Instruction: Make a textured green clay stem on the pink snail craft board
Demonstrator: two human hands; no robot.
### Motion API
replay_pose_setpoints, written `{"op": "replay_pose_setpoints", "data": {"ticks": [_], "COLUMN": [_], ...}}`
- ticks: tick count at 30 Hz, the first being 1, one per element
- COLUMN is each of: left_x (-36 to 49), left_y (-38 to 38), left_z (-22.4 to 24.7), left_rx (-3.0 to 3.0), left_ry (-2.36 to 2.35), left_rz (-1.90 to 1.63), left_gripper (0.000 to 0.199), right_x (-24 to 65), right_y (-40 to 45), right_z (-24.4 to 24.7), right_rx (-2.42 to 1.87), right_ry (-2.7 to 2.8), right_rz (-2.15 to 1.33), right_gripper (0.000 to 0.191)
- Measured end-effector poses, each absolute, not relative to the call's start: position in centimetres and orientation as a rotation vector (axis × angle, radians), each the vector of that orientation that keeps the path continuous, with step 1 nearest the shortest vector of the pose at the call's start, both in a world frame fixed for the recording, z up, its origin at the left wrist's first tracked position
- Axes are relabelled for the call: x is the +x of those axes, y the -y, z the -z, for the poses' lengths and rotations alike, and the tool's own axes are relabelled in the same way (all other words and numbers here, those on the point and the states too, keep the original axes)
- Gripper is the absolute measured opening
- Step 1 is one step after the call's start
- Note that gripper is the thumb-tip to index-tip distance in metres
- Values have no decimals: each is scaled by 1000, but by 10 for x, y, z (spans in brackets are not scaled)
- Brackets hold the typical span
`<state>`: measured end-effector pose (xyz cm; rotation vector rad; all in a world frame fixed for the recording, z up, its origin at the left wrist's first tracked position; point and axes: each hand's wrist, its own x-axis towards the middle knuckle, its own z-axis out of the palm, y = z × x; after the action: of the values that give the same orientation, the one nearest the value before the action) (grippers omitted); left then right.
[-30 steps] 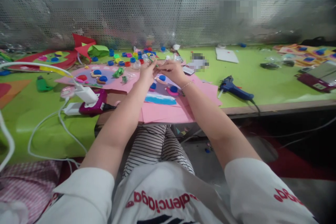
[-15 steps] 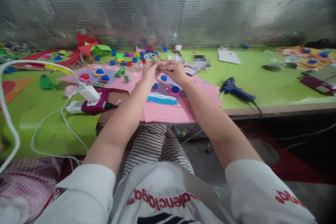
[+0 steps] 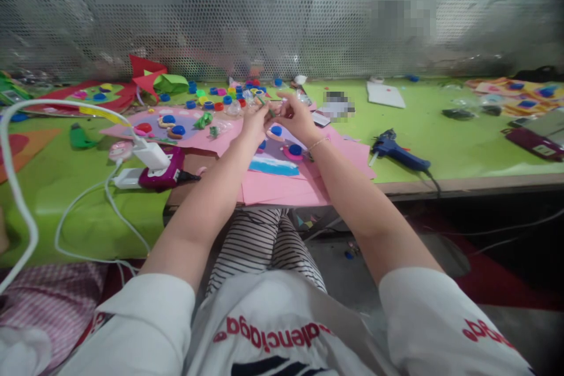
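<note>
My left hand [image 3: 256, 118] and my right hand [image 3: 297, 117] are close together over the pink paper [image 3: 282, 189]. Between their fingertips is a thin green piece [image 3: 267, 107], held in my left fingers. The fingers of my right hand are bent, with thumb and forefinger at the green piece; whether they grip it is too small to tell. Below the hands, a blue cap [image 3: 276, 130] sits on a beige strip. Another blue cap [image 3: 295, 150] lies on a pink piece to the right. A blue and white painted band [image 3: 274, 165] crosses the paper nearer me.
A blue glue gun [image 3: 399, 153] lies at the right near the table edge, its cord hanging down. A magenta power strip [image 3: 164, 175] with white cables sits left. Behind are many coloured caps [image 3: 219, 106], a phone [image 3: 321, 119] and a white board [image 3: 385, 94].
My right fingers have lifted and spread slightly apart from my left hand, showing more of the green piece. The whole view has shifted a little.
</note>
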<state>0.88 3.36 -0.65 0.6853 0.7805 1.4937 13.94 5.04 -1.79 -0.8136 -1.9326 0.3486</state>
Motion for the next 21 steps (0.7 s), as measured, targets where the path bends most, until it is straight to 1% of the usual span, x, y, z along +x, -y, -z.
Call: {"op": "replay_pose_setpoints", "data": {"ticks": [2,4,6,10,13,15,18,21], "left_x": [9,9,7,2,2,5,9,12], "left_y": [-34,-34,-35,-38,-41,-41,-41,-39], "left_z": [7,7,7,6,6,5,5,4], "left_rx": [676,661,637,566,521,502,489,481], "left_ry": [-786,-787,-786,-782,-779,-777,-766,-749], "left_rz": [-1489,-1493,-1514,-1581,-1590,-1572,-1546,-1532], "left_gripper": [11,9,9,6,23,32,35,35], "right_x": [140,141,142,142,141,140,140,139], "right_y": [-53,-57,-59,-57,-51,-47,-47,-49], "right_z": [20,22,24,25,23,22,21,23], "right_rx": [-829,-855,-889,-909,-903,-903,-922,-942], "right_ry": [1903,1897,1918,2036,2131,2175,2199,2169], "right_rz": [-363,-348,-306,-179,-103,-73,-37,14], "right_gripper": [66,73,69,57,51,51,50,44]}}
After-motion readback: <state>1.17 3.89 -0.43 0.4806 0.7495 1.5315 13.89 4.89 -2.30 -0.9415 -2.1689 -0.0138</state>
